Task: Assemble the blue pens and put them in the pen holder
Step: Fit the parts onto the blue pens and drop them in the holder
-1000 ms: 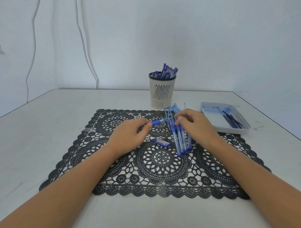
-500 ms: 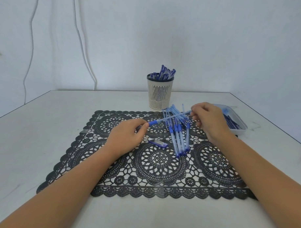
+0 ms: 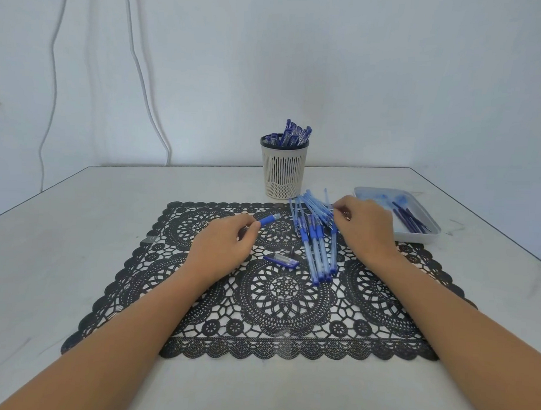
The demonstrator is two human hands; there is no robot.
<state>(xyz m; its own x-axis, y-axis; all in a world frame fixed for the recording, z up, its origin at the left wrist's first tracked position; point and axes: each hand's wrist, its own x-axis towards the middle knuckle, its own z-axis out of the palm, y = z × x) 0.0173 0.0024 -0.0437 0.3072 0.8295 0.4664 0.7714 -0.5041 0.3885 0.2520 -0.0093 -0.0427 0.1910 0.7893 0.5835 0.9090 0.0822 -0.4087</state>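
Head view looks down on a white table [image 3: 78, 228] with a black lace placemat [image 3: 285, 325] spread across its middle. At about 10 o'clock from the mat's centre the left hand [image 3: 221, 246] is curled round a short blue rubber-grip pen section [image 3: 267, 220], whose clear tip sticks out past the thumb toward 2 o'clock. Just beside it, near the mat's centre, a loose dark-blue pen cap [image 3: 281, 260] lies flat.

At 12 o'clock, beyond the mat's far edge, stands the cream slotted plastic pen holder [image 3: 284, 171], already carrying a bunch of finished blue pens [image 3: 291, 135]. At 1 o'clock a pile of translucent blue pen barrels [image 3: 318, 252] lies fanned on the mat. The right hand [image 3: 366, 229] sits at the pile's far end with fingers bent over the barrel tips; I cannot tell whether it has one pinched. At 2 o'clock a shallow pale-blue tray [image 3: 427, 239] holds dark ink refills [image 3: 411, 220].

The step looks like fetching a barrel to mate with the grip section. To do it well, take a single barrel from the top of the fan so the rest stay put, bring it in line with the grip's axis, and join the two squarely before reaching for the cap.
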